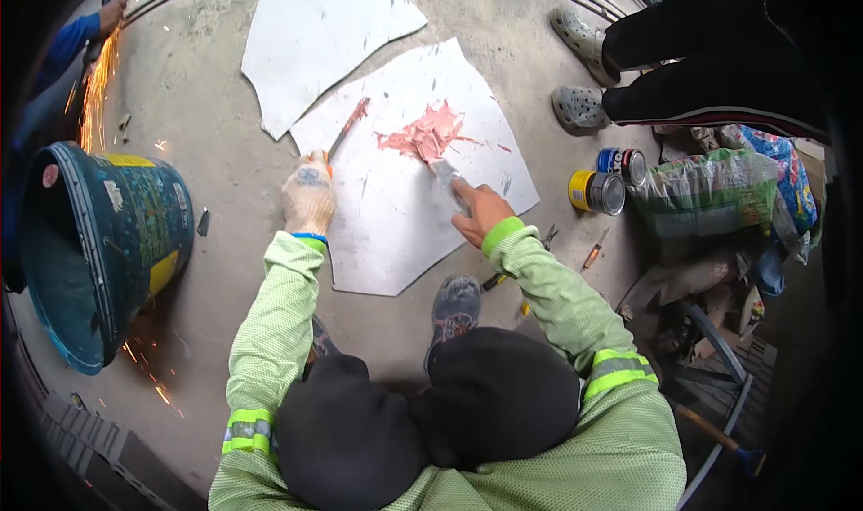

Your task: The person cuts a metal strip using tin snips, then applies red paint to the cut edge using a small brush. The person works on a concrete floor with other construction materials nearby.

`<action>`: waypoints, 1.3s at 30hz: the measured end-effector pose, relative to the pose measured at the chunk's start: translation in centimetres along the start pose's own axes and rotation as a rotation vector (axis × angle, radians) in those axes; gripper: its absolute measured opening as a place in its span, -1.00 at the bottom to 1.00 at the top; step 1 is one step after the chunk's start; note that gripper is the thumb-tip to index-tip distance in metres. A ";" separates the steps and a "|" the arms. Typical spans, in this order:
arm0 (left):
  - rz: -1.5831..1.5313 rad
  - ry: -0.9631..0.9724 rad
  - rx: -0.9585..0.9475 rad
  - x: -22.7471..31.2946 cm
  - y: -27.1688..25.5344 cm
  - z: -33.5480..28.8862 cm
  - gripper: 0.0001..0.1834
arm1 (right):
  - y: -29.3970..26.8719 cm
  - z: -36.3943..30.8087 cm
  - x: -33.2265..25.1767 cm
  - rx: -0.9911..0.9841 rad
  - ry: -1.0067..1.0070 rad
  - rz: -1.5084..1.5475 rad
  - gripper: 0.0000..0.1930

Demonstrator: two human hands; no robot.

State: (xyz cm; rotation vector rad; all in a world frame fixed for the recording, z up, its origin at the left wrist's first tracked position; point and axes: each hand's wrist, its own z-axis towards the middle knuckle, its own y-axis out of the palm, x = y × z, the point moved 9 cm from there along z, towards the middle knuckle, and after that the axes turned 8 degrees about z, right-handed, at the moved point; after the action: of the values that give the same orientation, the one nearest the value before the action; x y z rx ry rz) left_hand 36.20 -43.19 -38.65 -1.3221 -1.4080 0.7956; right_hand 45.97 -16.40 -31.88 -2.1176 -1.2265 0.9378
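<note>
A pink putty-like paste (430, 133) lies smeared on a white, irregularly cut board (395, 214) on the floor in front of me. Bare, my right hand (482, 214) is closed around a wide scraper (442, 171), its blade touching the paste's lower edge. My left hand (310, 192), in a whitish work glove, grips a narrow spatula (349, 130) with pink paste on its tip, over the board's left side. The glove hides most of that spatula's handle.
A second white board (324, 39) lies beyond. At left, a large dark bucket (135, 223) rests on its side; sparks (99, 97) fly near a blue-sleeved person's hand (111, 15). At right are two cans (596, 193), plastic bags (710, 192), a small knife (595, 250) and another person's shoes (580, 108).
</note>
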 end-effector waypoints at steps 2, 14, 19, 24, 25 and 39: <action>0.013 -0.030 0.021 0.1 -0.9 0.5 -0.84 | -3.2 0.2 -0.8 0.164 -0.046 0.096 -0.35; 0.046 -0.001 0.125 0.4 -1.4 0.3 -0.80 | 3.4 -2.9 4.8 -0.329 0.068 1.507 -0.37; 0.065 -0.010 0.069 0.5 -1.3 -0.2 -0.80 | 11.3 -3.1 4.6 -0.404 0.146 2.331 -0.33; 0.114 0.020 0.096 0.7 -1.2 0.0 -0.80 | 10.6 1.7 2.6 -0.262 -0.017 2.197 -0.34; 0.106 0.024 0.088 0.6 -1.1 0.1 -0.79 | 10.1 2.4 2.4 -0.275 -0.035 2.184 -0.36; -0.002 -0.011 0.029 0.9 -1.1 0.3 -0.74 | 2.1 4.7 -1.7 0.292 0.029 -0.079 -0.41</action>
State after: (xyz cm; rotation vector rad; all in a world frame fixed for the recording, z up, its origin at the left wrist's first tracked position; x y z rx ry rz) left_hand 35.64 -42.49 -37.56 -1.2952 -1.4015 0.8201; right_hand 42.82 -18.45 -35.85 -1.8349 -1.0782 0.9823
